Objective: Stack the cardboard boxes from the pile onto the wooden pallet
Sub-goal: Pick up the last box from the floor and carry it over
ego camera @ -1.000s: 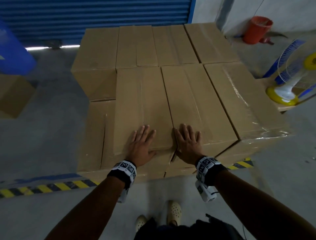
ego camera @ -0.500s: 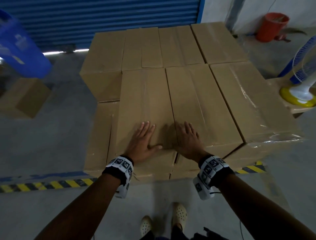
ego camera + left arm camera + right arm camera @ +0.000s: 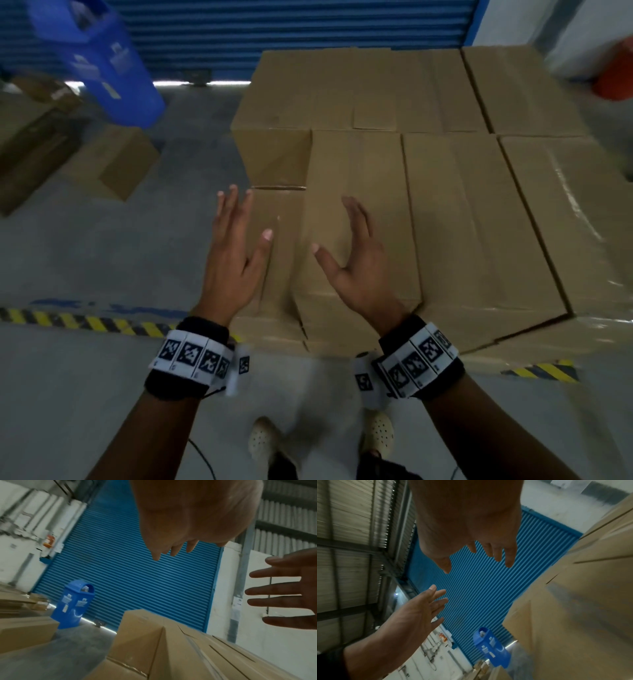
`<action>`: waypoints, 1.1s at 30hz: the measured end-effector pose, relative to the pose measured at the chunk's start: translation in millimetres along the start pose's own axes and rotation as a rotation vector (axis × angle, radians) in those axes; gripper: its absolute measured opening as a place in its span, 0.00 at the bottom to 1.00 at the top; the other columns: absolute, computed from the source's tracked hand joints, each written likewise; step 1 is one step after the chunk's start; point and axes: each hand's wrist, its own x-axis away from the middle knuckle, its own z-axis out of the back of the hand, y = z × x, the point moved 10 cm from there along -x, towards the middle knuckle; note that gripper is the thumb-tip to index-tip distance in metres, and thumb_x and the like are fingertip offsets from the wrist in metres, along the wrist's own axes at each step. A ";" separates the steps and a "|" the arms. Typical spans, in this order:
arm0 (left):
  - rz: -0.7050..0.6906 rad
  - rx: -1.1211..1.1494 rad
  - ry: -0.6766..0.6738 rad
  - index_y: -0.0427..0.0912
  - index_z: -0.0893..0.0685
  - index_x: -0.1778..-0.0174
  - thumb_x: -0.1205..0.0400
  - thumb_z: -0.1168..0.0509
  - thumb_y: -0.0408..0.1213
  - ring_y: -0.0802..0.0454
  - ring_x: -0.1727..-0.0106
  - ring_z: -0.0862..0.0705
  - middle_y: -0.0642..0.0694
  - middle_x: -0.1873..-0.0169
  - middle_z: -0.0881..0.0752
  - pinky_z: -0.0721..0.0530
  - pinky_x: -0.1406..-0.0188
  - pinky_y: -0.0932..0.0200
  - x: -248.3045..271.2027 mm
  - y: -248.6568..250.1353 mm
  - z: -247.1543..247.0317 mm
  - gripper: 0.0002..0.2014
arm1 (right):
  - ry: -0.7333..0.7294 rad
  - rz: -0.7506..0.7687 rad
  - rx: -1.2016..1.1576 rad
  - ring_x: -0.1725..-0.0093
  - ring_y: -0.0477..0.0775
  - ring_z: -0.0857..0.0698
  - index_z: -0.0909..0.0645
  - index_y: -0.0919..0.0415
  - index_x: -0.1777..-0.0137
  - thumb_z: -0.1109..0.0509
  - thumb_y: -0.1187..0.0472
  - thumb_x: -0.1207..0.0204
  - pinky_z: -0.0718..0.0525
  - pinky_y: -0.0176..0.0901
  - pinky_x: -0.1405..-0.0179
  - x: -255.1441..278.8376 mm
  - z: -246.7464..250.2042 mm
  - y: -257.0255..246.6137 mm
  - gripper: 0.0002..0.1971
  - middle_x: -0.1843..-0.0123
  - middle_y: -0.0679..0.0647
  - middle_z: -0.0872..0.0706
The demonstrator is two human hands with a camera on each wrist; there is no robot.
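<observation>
Plain brown rectangular cardboard boxes point(image 3: 404, 178) packed edge to edge in a block on the grey concrete floor point(image 3: 102, 260), ahead of the feet, stacked in layers, long top faces running away from the viewer. Matt kraft surfaces, straight dark seams between neighbours, a centre flap seam on several tops. Glossy clear wrap or tape catching the light on the rightmost near box point(image 3: 565, 212). Lower step at the near left corner, one box top point(image 3: 274, 240) sitting below the rest, a strip of tape along its far edge. Pallet under the block not visible.

Left hand point(image 3: 233, 260) raised above that lower left corner, palm inward, fingers straight and slightly apart, thumb out, touching nothing. Right hand point(image 3: 356, 263) raised over the near middle box point(image 3: 359, 192), palm facing the left hand, fingers straight and close together in the head view, fanned apart in the left wrist view, thumb out, holding nothing. Black wristbands with white square-code tags point(image 3: 191, 356) on both wrists.

More brown cardboard boxes point(image 3: 113, 164) on the floor at left, well apart from the block. Blue plastic swing-lid bin point(image 3: 99, 58) beyond them, before a blue ribbed roller shutter point(image 3: 291, 31). Yellow-and-black hazard stripe point(image 3: 85, 322) across the floor at the block's near edge. Orange object at far right, too blurred to tell.
</observation>
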 end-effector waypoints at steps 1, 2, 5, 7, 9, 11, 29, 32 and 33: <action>0.003 -0.013 0.028 0.41 0.43 0.12 0.11 0.49 0.57 0.47 0.10 0.54 0.41 0.11 0.47 0.48 0.12 0.47 6.9 -11.7 20.9 0.35 | -0.008 0.017 -0.007 0.17 0.56 0.35 0.39 0.62 0.15 0.33 0.40 0.24 0.34 0.36 0.22 -0.3 -15.8 -14.0 0.42 0.16 0.62 0.35; 0.001 -0.038 0.055 0.40 0.42 0.12 0.11 0.48 0.57 0.46 0.10 0.53 0.40 0.11 0.46 0.47 0.12 0.46 15.0 -23.7 42.6 0.35 | -0.020 0.033 -0.016 0.17 0.54 0.35 0.39 0.63 0.15 0.32 0.40 0.24 0.37 0.29 0.23 -0.3 -32.4 -29.0 0.42 0.16 0.60 0.35; -0.005 -0.127 0.122 0.37 0.40 0.13 0.11 0.46 0.56 0.42 0.10 0.51 0.36 0.12 0.43 0.44 0.13 0.43 41.8 -66.0 107.3 0.35 | -0.073 0.090 -0.046 0.17 0.52 0.34 0.39 0.62 0.16 0.33 0.41 0.24 0.38 0.28 0.23 1.2 -92.9 -78.3 0.41 0.17 0.58 0.33; 0.018 -0.164 0.144 0.36 0.39 0.13 0.11 0.46 0.56 0.40 0.10 0.50 0.35 0.13 0.42 0.44 0.13 0.44 60.0 -102.2 149.8 0.35 | -0.107 0.151 -0.025 0.17 0.48 0.35 0.39 0.60 0.15 0.32 0.41 0.23 0.39 0.27 0.23 3.8 -140.6 -112.5 0.41 0.16 0.57 0.33; 0.055 -0.188 0.161 0.37 0.39 0.13 0.11 0.46 0.56 0.39 0.10 0.49 0.35 0.13 0.41 0.44 0.13 0.42 77.5 -140.7 189.6 0.35 | -0.145 0.206 -0.014 0.18 0.35 0.40 0.39 0.59 0.15 0.30 0.43 0.23 0.42 0.23 0.25 6.9 -188.8 -144.0 0.40 0.15 0.57 0.34; 0.095 -0.205 0.186 0.37 0.39 0.13 0.12 0.44 0.55 0.39 0.11 0.48 0.35 0.14 0.40 0.42 0.14 0.39 95.9 -177.5 224.8 0.35 | -0.192 0.257 -0.031 0.18 0.34 0.41 0.38 0.60 0.16 0.29 0.45 0.22 0.43 0.23 0.24 9.1 -234.5 -171.8 0.39 0.15 0.57 0.35; 0.405 -0.218 0.312 0.47 0.31 0.16 0.12 0.42 0.55 0.44 0.11 0.44 0.43 0.13 0.39 0.31 0.19 0.34 73.4 -488.1 377.8 0.29 | -0.540 0.222 -0.056 0.16 0.51 0.38 0.39 0.54 0.15 0.26 0.49 0.22 0.34 0.43 0.24 -109.4 -591.8 -236.4 0.38 0.14 0.53 0.39; 0.442 -0.232 0.304 0.46 0.31 0.16 0.13 0.42 0.56 0.44 0.11 0.44 0.43 0.13 0.40 0.30 0.20 0.33 21.0 -550.5 403.3 0.30 | -0.562 0.199 -0.051 0.16 0.52 0.38 0.39 0.54 0.15 0.26 0.50 0.21 0.35 0.41 0.26 -165.5 -648.6 -240.1 0.38 0.13 0.53 0.40; 0.454 -0.231 0.300 0.47 0.31 0.16 0.13 0.43 0.57 0.45 0.11 0.45 0.44 0.13 0.40 0.30 0.20 0.33 1.5 -570.9 410.8 0.30 | -0.556 0.189 -0.062 0.16 0.53 0.38 0.39 0.54 0.15 0.26 0.50 0.21 0.35 0.41 0.26 -186.5 -665.5 -242.0 0.38 0.13 0.54 0.40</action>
